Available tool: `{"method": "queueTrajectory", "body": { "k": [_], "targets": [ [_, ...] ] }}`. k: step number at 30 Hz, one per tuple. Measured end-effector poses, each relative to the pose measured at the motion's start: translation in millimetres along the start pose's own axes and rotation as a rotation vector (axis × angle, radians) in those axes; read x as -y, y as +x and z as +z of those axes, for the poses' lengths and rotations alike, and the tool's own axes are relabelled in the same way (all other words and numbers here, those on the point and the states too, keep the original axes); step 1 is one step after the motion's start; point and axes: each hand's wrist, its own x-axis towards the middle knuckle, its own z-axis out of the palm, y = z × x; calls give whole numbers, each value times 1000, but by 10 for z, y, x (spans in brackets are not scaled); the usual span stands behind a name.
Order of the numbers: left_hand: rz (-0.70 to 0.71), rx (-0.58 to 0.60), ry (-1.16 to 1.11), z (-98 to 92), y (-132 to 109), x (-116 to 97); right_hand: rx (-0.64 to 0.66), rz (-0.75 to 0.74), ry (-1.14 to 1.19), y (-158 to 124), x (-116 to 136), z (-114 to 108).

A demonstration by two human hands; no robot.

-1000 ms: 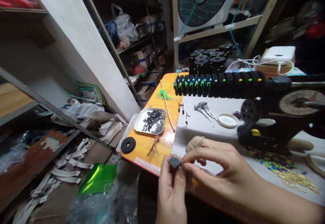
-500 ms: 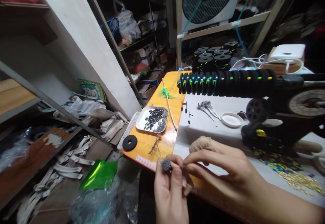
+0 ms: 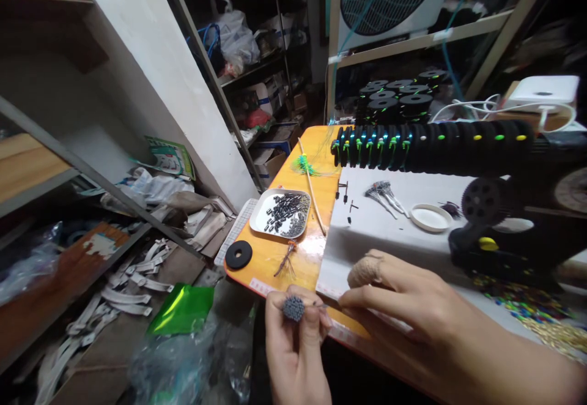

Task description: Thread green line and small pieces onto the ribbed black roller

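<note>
My left hand [image 3: 300,350] pinches a bundle of thin grey rods [image 3: 293,308], its round end showing between thumb and fingers. Just to its right, my right hand [image 3: 394,295] has its thumb and forefinger pressed together; what they hold, if anything, is too small to tell. A tan wrap [image 3: 365,270] covers one finger of that hand. Beyond the hands, a white tray [image 3: 260,215] holds small black and grey pieces. A brown-orange bundle of strands [image 3: 288,259] and a black disc [image 3: 239,255] lie on the orange table [image 3: 270,265].
A black machine [image 3: 486,203] carries a row of black discs [image 3: 431,142] at the right. Near it are grey bundles [image 3: 384,196], a round white lid [image 3: 430,217] and colourful beads [image 3: 527,307]. A thin stick [image 3: 316,203] crosses the table.
My left hand has moved left and slightly down with the grey bundle, whose end now faces the camera more. A wider gap separates the hands. The view has shifted slightly.
</note>
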Motion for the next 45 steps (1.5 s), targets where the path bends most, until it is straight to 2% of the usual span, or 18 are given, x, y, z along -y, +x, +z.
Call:
{"method": "queueTrajectory", "body": {
  "k": [5, 12, 16, 21, 28, 31, 34, 36, 39, 43, 45],
  "targets": [
    [135, 5, 89, 5, -11, 45, -9, 5, 20, 20, 40, -14],
    [143, 10, 104, 9, -24, 81, -32, -6, 61, -13, 77, -30],
    [110, 20, 81, 43, -55, 104, -108, 34, 195, -3, 95, -52],
    [-12, -27, 17, 125, -108, 127, -173, 43, 314, 22, 78, -57],
    [-133, -40, -123, 223, -88, 102, -193, 31, 274, 8, 101, -30],
    [-94, -40, -291, 259, -66, 101, -163, 27, 175, -11, 106, 16],
    [6, -30, -404, 263, -2, 66, -179, -30, -2, -17, 104, 32],
    [113, -67, -400, 241, 75, 1, -210, -71, -98, -3, 106, 9],
    [230, -79, -291, 155, 223, -139, -181, -95, -144, 35, 116, -53],
    [175, 108, -66, -77, 440, -319, -126, -60, -96, 72, 127, -141],
    [157, 176, 115, -217, 557, -398, -97, -45, -61, 81, 121, -177]
  ]
}}
